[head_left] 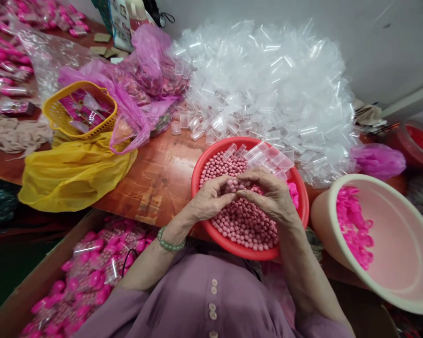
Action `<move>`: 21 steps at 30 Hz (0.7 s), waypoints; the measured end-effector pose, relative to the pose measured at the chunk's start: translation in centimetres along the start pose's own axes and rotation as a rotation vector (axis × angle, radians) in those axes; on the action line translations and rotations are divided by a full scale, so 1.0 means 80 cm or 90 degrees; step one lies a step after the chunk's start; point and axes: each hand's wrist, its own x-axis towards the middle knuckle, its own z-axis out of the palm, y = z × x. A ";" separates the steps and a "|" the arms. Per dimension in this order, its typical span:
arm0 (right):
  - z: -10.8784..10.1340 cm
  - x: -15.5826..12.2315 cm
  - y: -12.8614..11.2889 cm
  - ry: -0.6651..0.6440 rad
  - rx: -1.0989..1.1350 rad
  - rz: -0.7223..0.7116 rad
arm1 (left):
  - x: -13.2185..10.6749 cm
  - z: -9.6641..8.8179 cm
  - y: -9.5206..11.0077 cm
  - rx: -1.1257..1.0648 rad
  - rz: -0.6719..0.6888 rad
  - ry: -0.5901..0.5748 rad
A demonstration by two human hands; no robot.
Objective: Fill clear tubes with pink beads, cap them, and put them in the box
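My left hand [211,198] and my right hand [268,193] meet over a red basin [207,228]. Their fingertips come together around a small cluster of pink beads [231,185]; whether a clear tube encloses these beads I cannot make out. Both hands are closed, fingers curled and thumbs pointing inward. Below them, loose pink beads [245,225] fill much of the basin. At its far side lie several clear plastic tubes [270,157]. Bright pink pieces [293,193] show by the right wrist, partly covered by it.
A large heap of clear tubes [268,84] covers the table's back. To the right stands a cream basin [402,234] with pink caps [354,225]. A yellow basket [109,123] sits at left, and a box of bead-filled tubes [88,272] is below the table edge.
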 end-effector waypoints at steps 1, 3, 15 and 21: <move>0.001 0.000 0.001 0.002 -0.002 -0.003 | 0.000 0.000 -0.001 -0.002 0.000 -0.008; 0.002 0.000 0.002 0.001 -0.016 0.002 | 0.001 0.000 -0.004 -0.001 0.005 -0.028; 0.009 -0.003 0.003 0.016 0.006 -0.012 | 0.002 -0.002 -0.008 0.107 0.030 -0.025; 0.012 -0.005 0.004 0.010 -0.053 -0.010 | 0.005 0.000 -0.010 0.036 0.036 -0.056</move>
